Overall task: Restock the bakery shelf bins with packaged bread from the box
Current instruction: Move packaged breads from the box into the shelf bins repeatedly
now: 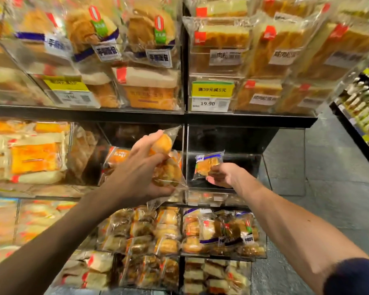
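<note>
Bakery shelf bins (185,158) stocked, bun packs (165,160) gripped by left hand (136,169), bread pack (208,163) pinched by right hand (222,174).

Bakery rack (243,120): bins in stacked rows, floor (328,188) to its right.
Middle row has two bins side by side with a divider wall (185,156) between them. Left hand (141,167) grips bread packs (166,167) in front of the left bin (119,135). Right hand (222,175) holds one pack (207,163) at the mouth of the right bin (232,141). Price tag (212,96) sits on the front of the bin above. Second rack (366,107) far right.
</note>
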Demonstrator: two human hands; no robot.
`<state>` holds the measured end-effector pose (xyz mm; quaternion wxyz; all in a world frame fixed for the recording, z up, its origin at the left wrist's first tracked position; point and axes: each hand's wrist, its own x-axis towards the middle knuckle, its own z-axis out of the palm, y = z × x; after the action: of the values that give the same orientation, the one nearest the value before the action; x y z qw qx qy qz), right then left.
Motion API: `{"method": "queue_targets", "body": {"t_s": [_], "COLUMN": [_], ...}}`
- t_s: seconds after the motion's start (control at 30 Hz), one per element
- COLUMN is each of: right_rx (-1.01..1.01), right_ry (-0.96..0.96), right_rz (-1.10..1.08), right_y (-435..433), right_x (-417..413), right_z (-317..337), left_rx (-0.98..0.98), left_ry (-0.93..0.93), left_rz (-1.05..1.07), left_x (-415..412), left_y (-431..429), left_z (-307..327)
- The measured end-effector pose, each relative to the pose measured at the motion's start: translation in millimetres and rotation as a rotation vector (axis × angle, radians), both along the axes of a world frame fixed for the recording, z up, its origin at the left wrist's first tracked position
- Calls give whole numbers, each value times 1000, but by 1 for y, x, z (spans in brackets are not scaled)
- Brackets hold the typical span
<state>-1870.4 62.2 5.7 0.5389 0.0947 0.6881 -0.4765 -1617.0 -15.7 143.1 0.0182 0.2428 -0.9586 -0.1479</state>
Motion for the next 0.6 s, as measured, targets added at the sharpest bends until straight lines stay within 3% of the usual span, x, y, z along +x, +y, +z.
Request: {"method": "queue_targets", "body": {"t_s": [0.23, 0.6], "right_rx": [294, 280], "right_ry": [239, 458], "right_rz": [256, 289], "right_y": [-15, -29], "right_x": [1, 3], "right_z": [-7, -7], "left_rx": [40, 102], "left_ry": [-112, -50], "left_rz": [4, 47], "left_x": [-4, 11], "left_y": [-6, -17], "left_z": [2, 1]}}
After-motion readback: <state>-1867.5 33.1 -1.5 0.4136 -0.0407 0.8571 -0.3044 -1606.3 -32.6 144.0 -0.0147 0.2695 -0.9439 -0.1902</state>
